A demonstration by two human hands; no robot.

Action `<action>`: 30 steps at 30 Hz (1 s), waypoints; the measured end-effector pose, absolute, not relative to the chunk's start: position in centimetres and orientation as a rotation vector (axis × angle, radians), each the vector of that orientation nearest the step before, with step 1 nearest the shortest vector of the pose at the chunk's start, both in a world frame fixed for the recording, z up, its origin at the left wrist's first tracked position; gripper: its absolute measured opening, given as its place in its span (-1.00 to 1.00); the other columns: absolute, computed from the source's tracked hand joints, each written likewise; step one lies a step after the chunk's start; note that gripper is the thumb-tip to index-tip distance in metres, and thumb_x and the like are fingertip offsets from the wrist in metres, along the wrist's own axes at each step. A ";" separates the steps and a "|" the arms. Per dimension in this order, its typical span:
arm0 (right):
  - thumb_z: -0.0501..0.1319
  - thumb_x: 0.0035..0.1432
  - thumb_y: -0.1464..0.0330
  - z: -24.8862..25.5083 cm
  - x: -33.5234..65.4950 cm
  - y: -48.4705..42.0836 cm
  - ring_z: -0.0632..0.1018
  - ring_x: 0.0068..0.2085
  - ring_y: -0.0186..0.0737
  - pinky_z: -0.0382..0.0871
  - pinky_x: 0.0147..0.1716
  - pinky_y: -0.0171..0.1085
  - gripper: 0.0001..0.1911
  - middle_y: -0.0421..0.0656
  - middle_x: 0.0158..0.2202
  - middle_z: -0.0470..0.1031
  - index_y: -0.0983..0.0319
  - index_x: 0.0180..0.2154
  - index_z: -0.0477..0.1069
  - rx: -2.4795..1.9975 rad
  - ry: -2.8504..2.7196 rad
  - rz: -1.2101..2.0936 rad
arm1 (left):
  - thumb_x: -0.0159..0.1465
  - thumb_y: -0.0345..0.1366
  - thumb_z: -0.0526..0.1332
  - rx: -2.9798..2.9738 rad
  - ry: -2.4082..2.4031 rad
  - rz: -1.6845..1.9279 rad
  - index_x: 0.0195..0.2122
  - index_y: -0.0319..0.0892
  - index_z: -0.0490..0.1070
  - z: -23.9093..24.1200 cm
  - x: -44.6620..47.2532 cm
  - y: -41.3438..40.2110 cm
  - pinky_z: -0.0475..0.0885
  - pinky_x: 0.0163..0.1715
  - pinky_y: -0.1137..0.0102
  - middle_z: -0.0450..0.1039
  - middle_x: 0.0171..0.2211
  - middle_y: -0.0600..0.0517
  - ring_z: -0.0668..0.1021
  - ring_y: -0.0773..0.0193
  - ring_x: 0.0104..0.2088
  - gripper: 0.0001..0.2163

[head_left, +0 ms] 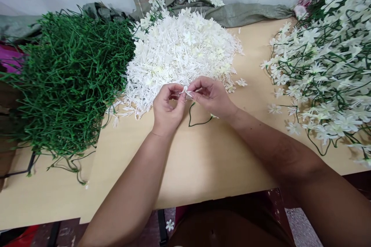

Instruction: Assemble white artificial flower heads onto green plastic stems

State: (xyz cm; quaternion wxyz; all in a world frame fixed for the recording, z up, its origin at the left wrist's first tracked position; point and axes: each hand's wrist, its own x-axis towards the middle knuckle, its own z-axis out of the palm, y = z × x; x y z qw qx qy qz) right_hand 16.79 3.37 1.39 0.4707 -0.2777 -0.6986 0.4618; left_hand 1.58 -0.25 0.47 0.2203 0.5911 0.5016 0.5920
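Observation:
Over the middle of the board, my left hand and my right hand meet fingertip to fingertip. Both pinch a small white artificial flower, whose petals show between the thumbs and forefingers. From beneath the hands a thin green plastic stem bends down and back up, with a pale tip near my right wrist. Whether the stem joins the flower is hidden by the fingers. Just behind the hands rises a heap of white flower pieces.
Green plastic stems lie heaped at the left, some trailing over the tan board. White flowers on green stems are piled at the right. A grey-green cloth runs along the tiled wall. One loose flower is below the board's front edge.

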 end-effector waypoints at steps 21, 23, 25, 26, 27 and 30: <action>0.06 0.28 0.45 1.0 16.2 2.2 0.48 -0.23 -0.27 0.41 -0.26 -0.22 -0.86 -0.10 -0.25 0.44 0.17 -0.36 0.29 -0.516 -1.902 0.426 | 0.14 -0.01 0.38 1.610 1.391 1.782 -0.36 -0.11 0.42 0.9 1.6 -1.0 0.46 -0.34 0.37 0.44 -0.40 0.05 0.51 0.31 -0.38 -0.71; 0.04 0.29 0.46 1.0 16.2 2.1 0.47 -0.23 -0.27 0.41 -0.26 -0.23 -0.84 -0.10 -0.25 0.43 0.17 -0.35 0.28 -0.506 -1.921 0.414 | 0.14 -0.01 0.38 1.617 1.374 1.807 -0.38 -0.11 0.39 0.9 1.7 -1.0 0.45 -0.37 0.38 0.42 -0.42 0.05 0.48 0.31 -0.40 -0.70; 0.03 0.28 0.49 1.1 16.1 2.0 0.47 -0.24 -0.28 0.41 -0.26 -0.24 -0.84 -0.11 -0.26 0.43 0.17 -0.35 0.27 -0.480 -1.917 0.390 | 0.13 -0.02 0.39 1.602 1.376 1.832 -0.39 -0.11 0.38 1.0 1.9 -1.0 0.43 -0.40 0.39 0.40 -0.43 0.06 0.47 0.33 -0.42 -0.70; 0.04 0.27 0.50 1.1 16.0 2.0 0.48 -0.24 -0.28 0.42 -0.25 -0.24 -0.84 -0.11 -0.26 0.43 0.17 -0.34 0.27 -0.476 -1.907 0.384 | 0.12 -0.03 0.39 1.588 1.377 1.841 -0.40 -0.11 0.37 1.0 2.0 -0.9 0.42 -0.41 0.40 0.40 -0.43 0.07 0.46 0.34 -0.43 -0.70; 0.05 0.27 0.50 1.0 15.9 1.9 0.48 -0.24 -0.28 0.43 -0.24 -0.24 -0.85 -0.11 -0.27 0.43 0.17 -0.34 0.27 -0.490 -1.895 0.391 | 0.12 -0.04 0.40 1.575 1.376 1.844 -0.40 -0.11 0.36 1.0 2.1 -0.9 0.42 -0.42 0.41 0.40 -0.44 0.07 0.45 0.35 -0.44 -0.70; 0.11 0.23 0.45 0.8 15.7 1.8 0.48 -0.22 -0.25 0.47 -0.23 -0.23 -0.93 -0.11 -0.24 0.43 0.16 -0.29 0.29 -0.622 -1.833 0.520 | 0.11 -0.03 0.41 1.551 1.366 1.812 -0.41 -0.11 0.34 1.0 2.1 -0.6 0.42 -0.42 0.42 0.41 -0.44 0.08 0.47 0.36 -0.44 -0.68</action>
